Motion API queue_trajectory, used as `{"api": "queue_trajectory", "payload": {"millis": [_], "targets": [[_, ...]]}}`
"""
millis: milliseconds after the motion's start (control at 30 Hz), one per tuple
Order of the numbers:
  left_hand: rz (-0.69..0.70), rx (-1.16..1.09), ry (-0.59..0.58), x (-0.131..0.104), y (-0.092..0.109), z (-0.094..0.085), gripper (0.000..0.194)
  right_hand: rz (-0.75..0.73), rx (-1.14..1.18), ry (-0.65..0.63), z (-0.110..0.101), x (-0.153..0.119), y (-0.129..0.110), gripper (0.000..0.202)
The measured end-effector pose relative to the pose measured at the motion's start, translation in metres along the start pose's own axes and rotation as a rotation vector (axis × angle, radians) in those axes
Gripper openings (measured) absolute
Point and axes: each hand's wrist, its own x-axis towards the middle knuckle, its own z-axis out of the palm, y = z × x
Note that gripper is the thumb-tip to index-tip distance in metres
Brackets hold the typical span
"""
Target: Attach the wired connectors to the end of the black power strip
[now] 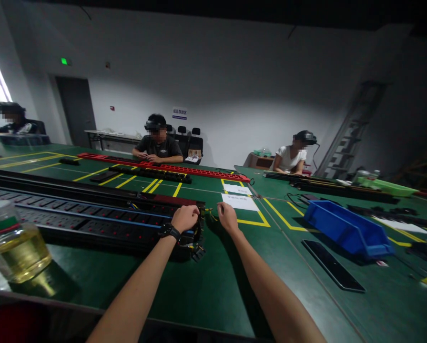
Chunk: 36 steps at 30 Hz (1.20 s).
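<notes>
Green tabletop shows on my side of the hands. My left hand is at the end of a long black unit, its long axis running leftward; my right hand sits apart, past that end. Wires poke between them; I can't tell if either grips any. Rightward lies a blue bin; farther ahead, a red rail.

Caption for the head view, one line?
Left hand on the black rail's end, right hand beside yellow wires.
</notes>
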Motion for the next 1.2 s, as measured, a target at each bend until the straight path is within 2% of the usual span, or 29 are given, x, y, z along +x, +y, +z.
{"api": "queue_trajectory", "payload": {"millis": [67,167,267,433,567,633,800,1000,1200], "targets": [[0.0,-0.001,-0.006,0.0,0.001,-0.001,0.031,-0.015,-0.074,0.014,-0.006,-0.004,0.01,0.035],[-0.003,-0.003,-0.011,0.001,0.001,-0.002,0.031,-0.079,-0.17,-0.082,-0.012,-0.01,0.02,0.036],[-0.014,-0.002,-0.012,0.0,0.002,-0.002,0.031,-0.058,-0.205,-0.138,-0.012,-0.011,0.025,0.041],[-0.022,0.007,-0.011,0.0,0.001,-0.002,0.03,0.084,-0.207,-0.142,-0.012,-0.006,0.034,0.051],[-0.014,0.013,-0.018,0.0,0.001,-0.001,0.032,0.272,-0.17,-0.089,-0.011,-0.002,0.041,0.044],[-0.015,0.013,-0.022,0.001,0.001,-0.001,0.033,0.286,-0.095,-0.074,-0.008,0.0,0.039,0.041],[-0.017,0.01,-0.019,0.001,0.001,-0.001,0.032,0.195,0.109,-0.078,0.005,0.004,0.023,0.035],[-0.008,0.005,-0.011,0.002,-0.001,0.001,0.031,0.165,0.185,-0.068,0.015,0.005,0.004,0.033],[-0.01,0.001,-0.012,0.002,-0.002,0.002,0.03,0.192,0.222,-0.057,0.014,0.007,-0.008,0.031]]}}
